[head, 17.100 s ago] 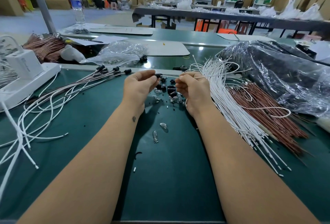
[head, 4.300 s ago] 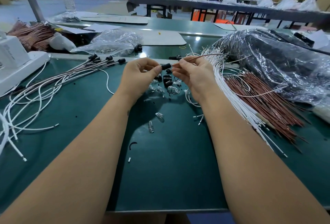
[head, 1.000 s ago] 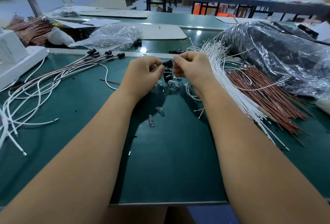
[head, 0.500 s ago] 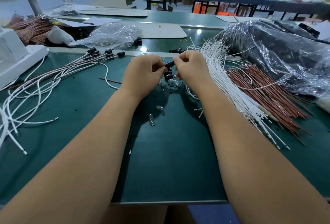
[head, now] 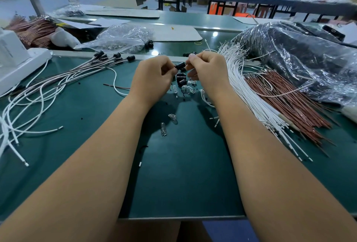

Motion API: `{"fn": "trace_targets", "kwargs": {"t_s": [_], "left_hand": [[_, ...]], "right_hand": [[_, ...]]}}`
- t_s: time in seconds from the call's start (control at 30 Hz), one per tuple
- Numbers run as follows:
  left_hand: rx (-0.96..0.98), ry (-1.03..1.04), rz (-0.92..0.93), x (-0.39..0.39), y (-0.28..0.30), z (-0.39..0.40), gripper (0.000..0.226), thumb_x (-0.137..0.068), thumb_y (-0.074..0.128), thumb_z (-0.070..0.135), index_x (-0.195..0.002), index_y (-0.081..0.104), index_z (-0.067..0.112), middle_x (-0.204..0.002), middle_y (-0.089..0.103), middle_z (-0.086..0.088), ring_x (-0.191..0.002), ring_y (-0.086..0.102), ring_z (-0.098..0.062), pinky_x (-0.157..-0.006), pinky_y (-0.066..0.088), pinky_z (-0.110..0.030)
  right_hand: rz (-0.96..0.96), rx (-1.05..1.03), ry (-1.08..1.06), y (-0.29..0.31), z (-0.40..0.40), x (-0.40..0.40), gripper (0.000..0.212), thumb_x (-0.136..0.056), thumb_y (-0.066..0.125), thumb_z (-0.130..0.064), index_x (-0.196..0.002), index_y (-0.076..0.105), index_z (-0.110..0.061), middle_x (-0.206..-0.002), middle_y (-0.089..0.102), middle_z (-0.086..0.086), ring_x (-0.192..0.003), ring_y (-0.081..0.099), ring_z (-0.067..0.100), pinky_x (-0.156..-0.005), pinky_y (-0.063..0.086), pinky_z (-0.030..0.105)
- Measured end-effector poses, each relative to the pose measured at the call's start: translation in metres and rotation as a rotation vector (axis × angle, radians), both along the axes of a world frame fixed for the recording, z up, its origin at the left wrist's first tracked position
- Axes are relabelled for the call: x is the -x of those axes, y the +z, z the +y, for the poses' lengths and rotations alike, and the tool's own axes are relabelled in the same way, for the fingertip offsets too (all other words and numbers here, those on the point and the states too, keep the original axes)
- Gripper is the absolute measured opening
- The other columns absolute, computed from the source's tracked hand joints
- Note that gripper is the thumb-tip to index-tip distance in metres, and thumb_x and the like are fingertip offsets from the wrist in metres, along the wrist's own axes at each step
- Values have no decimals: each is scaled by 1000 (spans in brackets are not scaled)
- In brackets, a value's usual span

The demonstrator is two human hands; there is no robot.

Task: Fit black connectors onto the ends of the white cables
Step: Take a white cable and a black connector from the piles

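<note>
Head view: my left hand and right hand pinch one black connector between closed fingers; light, rigid, small, best gripped by its barrel.

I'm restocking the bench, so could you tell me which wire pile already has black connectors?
The left bundle, with connectors at its far ends; the right pile is bare.

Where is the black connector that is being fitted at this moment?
In the head view, the black connector sits centre-frame above the green mat, pinched between the left hand and right hand, just above the loose connectors.
</note>
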State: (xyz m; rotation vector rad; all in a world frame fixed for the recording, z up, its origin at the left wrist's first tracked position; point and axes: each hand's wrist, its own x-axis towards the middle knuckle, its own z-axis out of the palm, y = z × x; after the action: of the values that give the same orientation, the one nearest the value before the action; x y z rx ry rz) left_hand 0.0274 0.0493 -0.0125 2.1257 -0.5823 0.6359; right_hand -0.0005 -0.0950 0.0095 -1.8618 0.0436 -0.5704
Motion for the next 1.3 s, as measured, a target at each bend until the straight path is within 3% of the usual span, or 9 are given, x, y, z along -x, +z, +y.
{"fn": "trace_targets", "kwargs": {"t_s": [0.27, 0.4, 0.53, 0.67, 0.8, 0.9, 1.07, 1.17, 1.3], "left_hand": [[157, -88, 139, -1, 3, 1, 6, -85, 68, 9, -81, 67, 4, -68, 66, -9, -61, 58, -23, -61, 49, -34], [174, -188, 259, -2, 5, 1, 14, -86, 64, -1, -80, 66, 11, -67, 59, -14, -62, 48, -19, -61, 39, -31], [201, -185, 283, -1, 5, 4, 15, -89, 62, 1, -85, 67, 15, -70, 61, -18, -62, 50, -21, -61, 42, -31], [202, -54, 263, -5, 2, 7, 9, -92, 59, 8, -93, 68, 7, -70, 62, -4, -63, 55, -18, -65, 47, -29], [208, 14, 270, -9, 0, 9, 11, -92, 58, 13, -93, 67, 7, -74, 63, -2, -67, 55, -13, -70, 44, -23], [156, 24, 253, -8, -1, 7, 10, -91, 60, 14, -90, 67, 7, -75, 63, -5, -60, 49, -8, -60, 39, -15], [137, 18, 280, -9, -2, 6, 6, -91, 62, 16, -87, 66, 13, -65, 60, 3, -54, 48, -2, -52, 34, -7], [132, -16, 298, -9, -4, 7, 8, -91, 63, 17, -89, 68, 12, -69, 64, -3, -51, 47, -2, -48, 34, -7], [136, -73, 302, -7, -2, 6, 7, -90, 65, 15, -91, 69, 10, -69, 65, -3, -49, 48, 0, -49, 36, -8]], "right_hand": [[-32, -21, 38, -7, 3, -7, 15, -81, 74, -9, -69, 68, -16, -62, 66, -1, -57, 61, 13, -67, 56, 37], [-31, -11, 41, -8, 1, -9, 18, -81, 74, -6, -69, 66, -17, -59, 64, -3, -54, 59, 12, -66, 56, 39], [-33, 23, 21, -7, 0, -8, 10, -86, 71, -19, -78, 65, -17, -71, 68, 4, -60, 61, 15, -68, 56, 39], [-3, 407, 14, -7, 3, -5, 23, -90, 65, -31, -80, 69, -10, -70, 65, 3, -61, 55, 14, -63, 48, 32], [204, 890, 87, -9, 13, -3, 22, -82, 68, -39, -85, 72, -18, -87, 66, 0, -84, 60, 19, -68, 46, 30], [189, 963, 74, -9, 15, -5, 11, -84, 66, -34, -88, 69, -24, -90, 60, -4, -92, 58, 19, -68, 41, 28], [133, 683, 54, -10, 9, -8, 6, -84, 69, -23, -83, 64, -21, -88, 65, 1, -86, 60, 19, -75, 48, 31], [90, 304, -5, -9, 3, -9, 8, -86, 66, -12, -80, 61, -14, -82, 67, 6, -76, 66, 22, -72, 55, 35], [92, -226, 76, -7, -7, -7, 13, -90, 61, -1, -82, 61, -11, -74, 64, 5, -58, 64, 10, -62, 55, 25]]}}
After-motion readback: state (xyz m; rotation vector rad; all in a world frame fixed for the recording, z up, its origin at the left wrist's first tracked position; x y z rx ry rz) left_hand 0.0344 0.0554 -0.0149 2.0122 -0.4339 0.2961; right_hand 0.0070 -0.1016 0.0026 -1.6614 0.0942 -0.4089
